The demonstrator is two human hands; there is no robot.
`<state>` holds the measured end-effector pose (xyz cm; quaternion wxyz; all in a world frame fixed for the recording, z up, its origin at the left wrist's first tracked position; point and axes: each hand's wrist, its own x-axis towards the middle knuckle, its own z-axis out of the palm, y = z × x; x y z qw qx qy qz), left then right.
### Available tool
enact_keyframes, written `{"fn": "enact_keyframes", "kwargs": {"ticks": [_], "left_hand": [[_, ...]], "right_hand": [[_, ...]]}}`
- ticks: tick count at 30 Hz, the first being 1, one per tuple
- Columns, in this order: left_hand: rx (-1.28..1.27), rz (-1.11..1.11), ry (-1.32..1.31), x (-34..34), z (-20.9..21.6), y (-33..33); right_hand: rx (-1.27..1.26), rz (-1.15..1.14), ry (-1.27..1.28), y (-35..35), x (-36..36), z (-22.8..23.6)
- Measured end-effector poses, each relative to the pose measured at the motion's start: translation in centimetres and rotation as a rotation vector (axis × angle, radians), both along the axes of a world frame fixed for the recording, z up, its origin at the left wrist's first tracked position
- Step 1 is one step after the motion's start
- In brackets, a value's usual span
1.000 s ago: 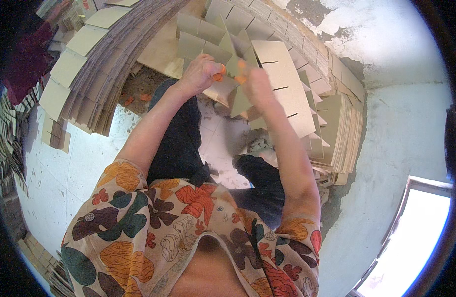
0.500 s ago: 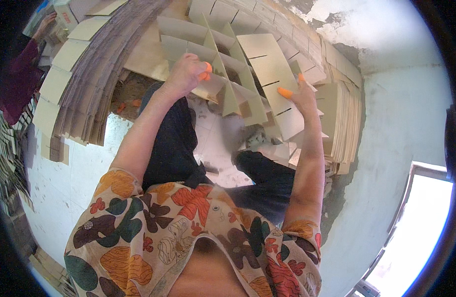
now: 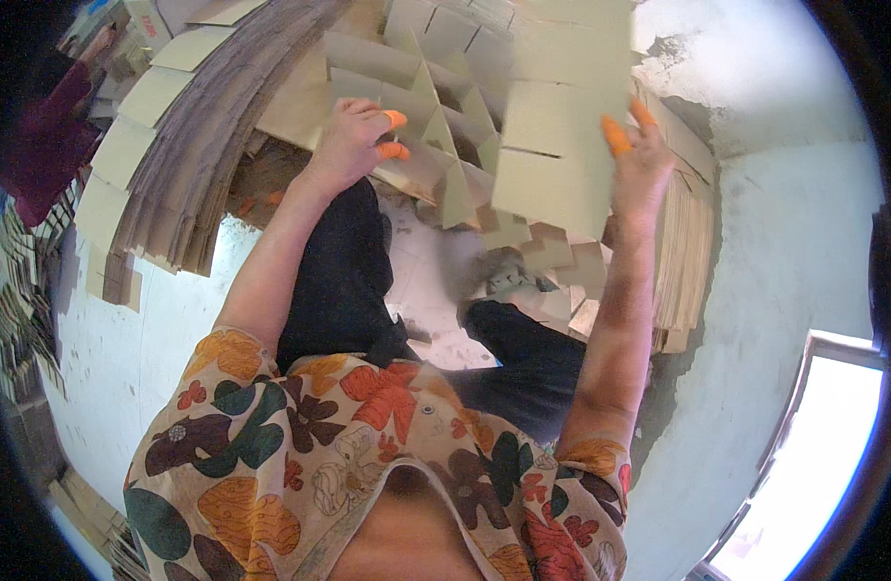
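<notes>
A slotted cardboard strip [image 3: 554, 126], pale tan and blurred by motion, stands raised in my right hand [image 3: 642, 174], which grips its right edge. Orange covers sit on that hand's thumb and a finger. Left of the strip is a divider grid [image 3: 440, 131] of interlocked cardboard pieces, partly hidden by it. My left hand [image 3: 353, 145] is at the grid's near left side, its two orange-covered fingertips parted with a gap between them. Nothing held shows in it, though its contact with the grid is unclear.
A long row of stacked cardboard sheets [image 3: 198, 126] curves along the left. More upright sheets [image 3: 685, 261] lean by the pale wall [image 3: 784, 242] at right. Another person's dark red sleeve [image 3: 48, 145] shows at far left. My dark-trousered legs are below the grid.
My right hand has moved up and to the right, lifting the slotted strip off the grid. My left fingertips have parted; that hand has shifted slightly left.
</notes>
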<state>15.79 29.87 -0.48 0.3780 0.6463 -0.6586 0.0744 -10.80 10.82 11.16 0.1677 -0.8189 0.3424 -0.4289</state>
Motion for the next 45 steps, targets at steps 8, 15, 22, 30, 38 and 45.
{"fn": "enact_keyframes", "kwargs": {"ticks": [8, 15, 22, 30, 38, 45], "left_hand": [[0.069, 0.054, 0.133, 3.1, -0.5, 1.9], [0.101, 0.039, 0.205, 3.3, -1.3, 1.1], [0.063, 0.029, 0.159, 3.7, -1.7, 1.2], [0.05, 0.031, 0.145, 3.5, -1.3, 0.9], [0.011, 0.047, 0.219, 3.6, -2.2, 0.2], [0.084, 0.054, 0.171, 3.8, -2.5, 0.3]], "right_hand": [[-0.025, 0.211, 0.176, 6.3, 10.4, 0.1], [-0.153, 0.265, 0.236, 6.0, 14.1, -1.2], [-0.068, 0.232, 0.328, 6.1, 15.2, -0.3], [-0.08, 0.351, 0.248, 5.9, 16.7, -3.0], [-0.03, 0.473, 0.453, 6.1, 18.7, -6.7], [0.027, 0.399, 0.877, 8.4, 19.9, -6.0]]}}
